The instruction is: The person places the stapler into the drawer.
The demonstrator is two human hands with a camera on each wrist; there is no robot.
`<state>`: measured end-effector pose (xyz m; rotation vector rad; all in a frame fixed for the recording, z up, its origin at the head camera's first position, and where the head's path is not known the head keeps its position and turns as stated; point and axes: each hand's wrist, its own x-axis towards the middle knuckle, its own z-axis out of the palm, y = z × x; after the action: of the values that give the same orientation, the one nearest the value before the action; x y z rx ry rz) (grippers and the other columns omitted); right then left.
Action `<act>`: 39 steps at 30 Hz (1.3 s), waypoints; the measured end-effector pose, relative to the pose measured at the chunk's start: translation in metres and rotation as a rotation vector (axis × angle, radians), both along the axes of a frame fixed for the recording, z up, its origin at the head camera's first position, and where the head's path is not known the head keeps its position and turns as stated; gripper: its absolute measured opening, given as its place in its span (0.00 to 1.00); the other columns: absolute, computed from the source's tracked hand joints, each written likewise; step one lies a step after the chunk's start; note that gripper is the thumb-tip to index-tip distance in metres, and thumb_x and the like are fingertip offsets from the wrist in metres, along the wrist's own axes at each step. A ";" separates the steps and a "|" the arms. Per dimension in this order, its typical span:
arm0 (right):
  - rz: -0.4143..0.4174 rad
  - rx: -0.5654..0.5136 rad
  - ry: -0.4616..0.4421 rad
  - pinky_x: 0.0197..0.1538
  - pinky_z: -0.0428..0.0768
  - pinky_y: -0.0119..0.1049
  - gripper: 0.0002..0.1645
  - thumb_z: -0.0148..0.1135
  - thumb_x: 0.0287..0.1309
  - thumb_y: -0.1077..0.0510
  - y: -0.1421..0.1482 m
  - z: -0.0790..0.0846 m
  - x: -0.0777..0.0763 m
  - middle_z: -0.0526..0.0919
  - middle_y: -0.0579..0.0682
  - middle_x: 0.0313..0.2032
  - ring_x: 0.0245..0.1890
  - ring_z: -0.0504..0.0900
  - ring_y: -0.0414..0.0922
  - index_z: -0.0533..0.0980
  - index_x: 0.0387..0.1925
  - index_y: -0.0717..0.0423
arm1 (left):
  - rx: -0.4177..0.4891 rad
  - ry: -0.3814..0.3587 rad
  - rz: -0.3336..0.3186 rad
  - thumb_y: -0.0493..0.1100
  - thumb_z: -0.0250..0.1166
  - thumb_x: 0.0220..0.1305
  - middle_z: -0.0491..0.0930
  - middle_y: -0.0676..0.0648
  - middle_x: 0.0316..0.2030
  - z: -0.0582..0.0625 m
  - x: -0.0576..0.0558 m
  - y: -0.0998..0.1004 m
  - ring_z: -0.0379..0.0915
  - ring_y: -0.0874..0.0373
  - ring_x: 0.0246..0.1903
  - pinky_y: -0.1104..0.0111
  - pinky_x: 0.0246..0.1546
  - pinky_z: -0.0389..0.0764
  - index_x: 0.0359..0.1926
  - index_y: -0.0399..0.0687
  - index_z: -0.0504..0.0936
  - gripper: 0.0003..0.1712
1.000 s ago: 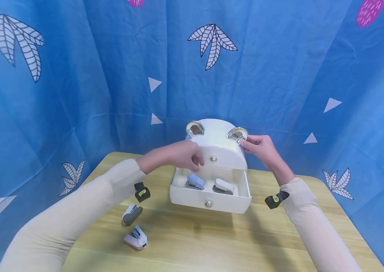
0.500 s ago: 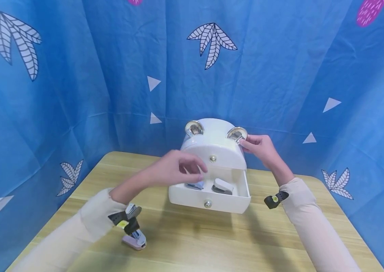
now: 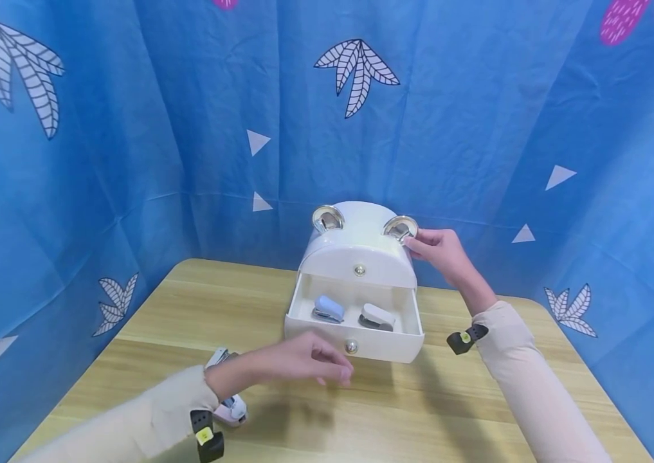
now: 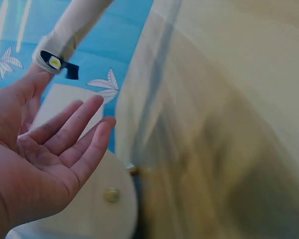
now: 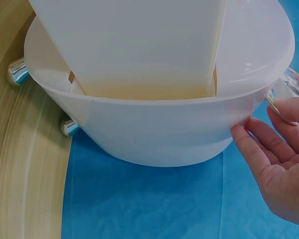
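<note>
A white desktop drawer box (image 3: 364, 260) with two shiny ear-shaped ornaments stands at the table's back, its lower drawer (image 3: 327, 329) pulled out. Inside lie a blue stapler (image 3: 328, 308) and a white stapler (image 3: 377, 317), apart from each other. My right hand (image 3: 445, 254) pinches the right ear (image 5: 289, 92) between thumb and fingers, with fingertips against the box's side. My left hand (image 3: 306, 360), fingers loosely bent and holding nothing, hovers in front of the drawer's knob (image 3: 351, 346). The left wrist view shows its palm (image 4: 45, 164) bare.
Under the left forearm, a pink-and-white stapler (image 3: 232, 410) and a second, mostly covered stapler (image 3: 218, 355) lie on the wooden table (image 3: 228, 289). A blue patterned curtain (image 3: 234, 161) hangs close behind the table and at both sides.
My left hand has come back from above the drawer, down toward the table's front, uncovering the blue stapler. Its fingers have loosened. The right hand stays on the ear.
</note>
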<state>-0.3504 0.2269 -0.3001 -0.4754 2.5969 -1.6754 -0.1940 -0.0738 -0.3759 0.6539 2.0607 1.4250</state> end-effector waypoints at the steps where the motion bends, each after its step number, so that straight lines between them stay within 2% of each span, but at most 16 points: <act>1: 0.000 0.002 0.000 0.59 0.82 0.43 0.26 0.63 0.70 0.53 0.000 0.000 0.000 0.80 0.68 0.59 0.45 0.84 0.28 0.77 0.61 0.67 | 0.015 -0.026 0.018 0.49 0.67 0.68 0.89 0.47 0.46 -0.004 0.000 0.000 0.85 0.57 0.48 0.58 0.52 0.86 0.51 0.49 0.87 0.15; 5: 0.000 -0.007 0.003 0.58 0.82 0.41 0.25 0.63 0.70 0.54 -0.001 -0.001 -0.001 0.81 0.67 0.58 0.44 0.84 0.27 0.77 0.61 0.67 | 0.099 -0.119 0.091 0.50 0.66 0.70 0.87 0.43 0.52 -0.020 -0.003 0.001 0.84 0.47 0.54 0.58 0.55 0.85 0.56 0.44 0.84 0.20; 9: -0.002 -0.018 0.015 0.58 0.83 0.41 0.24 0.63 0.70 0.56 -0.001 -0.001 -0.001 0.85 0.61 0.54 0.42 0.84 0.27 0.78 0.60 0.69 | 0.212 -0.195 0.165 0.48 0.64 0.72 0.85 0.39 0.54 -0.035 -0.006 0.006 0.82 0.42 0.57 0.55 0.57 0.84 0.59 0.38 0.81 0.22; 14: 0.000 -0.010 0.024 0.57 0.83 0.41 0.25 0.63 0.70 0.55 0.000 -0.002 -0.002 0.88 0.52 0.49 0.42 0.85 0.27 0.78 0.60 0.68 | 0.286 -0.209 0.238 0.49 0.64 0.72 0.86 0.41 0.54 -0.046 -0.006 0.015 0.81 0.42 0.58 0.56 0.58 0.83 0.58 0.40 0.82 0.21; 19: 0.000 -0.005 0.018 0.59 0.82 0.45 0.25 0.63 0.70 0.55 0.000 -0.002 -0.003 0.86 0.60 0.54 0.42 0.84 0.27 0.77 0.61 0.68 | 0.308 -0.212 0.285 0.49 0.63 0.72 0.87 0.42 0.53 -0.048 -0.003 0.019 0.81 0.42 0.59 0.56 0.59 0.83 0.57 0.40 0.82 0.21; 23: 0.000 -0.012 0.016 0.56 0.84 0.39 0.25 0.63 0.70 0.55 0.000 -0.003 -0.003 0.86 0.60 0.53 0.42 0.85 0.27 0.78 0.60 0.68 | 0.312 -0.206 0.295 0.49 0.63 0.72 0.87 0.42 0.53 -0.045 -0.002 0.021 0.81 0.42 0.59 0.60 0.57 0.84 0.57 0.40 0.83 0.21; 26: 0.001 -0.009 0.015 0.56 0.84 0.39 0.25 0.63 0.70 0.55 0.001 -0.003 -0.003 0.85 0.61 0.54 0.43 0.85 0.27 0.78 0.60 0.68 | 0.313 -0.200 0.297 0.49 0.63 0.72 0.87 0.42 0.53 -0.045 -0.002 0.021 0.81 0.42 0.59 0.59 0.57 0.84 0.56 0.40 0.83 0.20; 30: 0.001 -0.006 0.011 0.60 0.80 0.47 0.25 0.63 0.70 0.54 0.001 -0.003 -0.004 0.83 0.65 0.57 0.43 0.84 0.27 0.77 0.61 0.67 | 0.313 -0.199 0.300 0.49 0.64 0.72 0.87 0.42 0.52 -0.044 -0.003 0.022 0.81 0.42 0.59 0.58 0.58 0.83 0.56 0.40 0.83 0.21; 35: -0.005 -0.014 0.008 0.57 0.83 0.41 0.25 0.63 0.70 0.56 0.001 -0.003 -0.005 0.85 0.60 0.55 0.42 0.85 0.27 0.77 0.61 0.68 | 0.313 -0.195 0.306 0.49 0.64 0.71 0.87 0.42 0.52 -0.044 -0.004 0.023 0.83 0.46 0.56 0.61 0.56 0.84 0.56 0.41 0.83 0.21; 39: -0.011 -0.023 0.006 0.56 0.84 0.40 0.24 0.63 0.69 0.56 0.000 -0.003 -0.005 0.87 0.54 0.50 0.41 0.85 0.27 0.77 0.60 0.68 | 0.317 -0.186 0.305 0.50 0.64 0.71 0.87 0.42 0.52 -0.046 -0.008 0.024 0.85 0.49 0.54 0.59 0.56 0.84 0.56 0.41 0.83 0.21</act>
<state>-0.3554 0.2272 -0.3026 -0.4693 2.5916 -1.7122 -0.2019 -0.0500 -0.4219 0.3171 1.8622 1.9345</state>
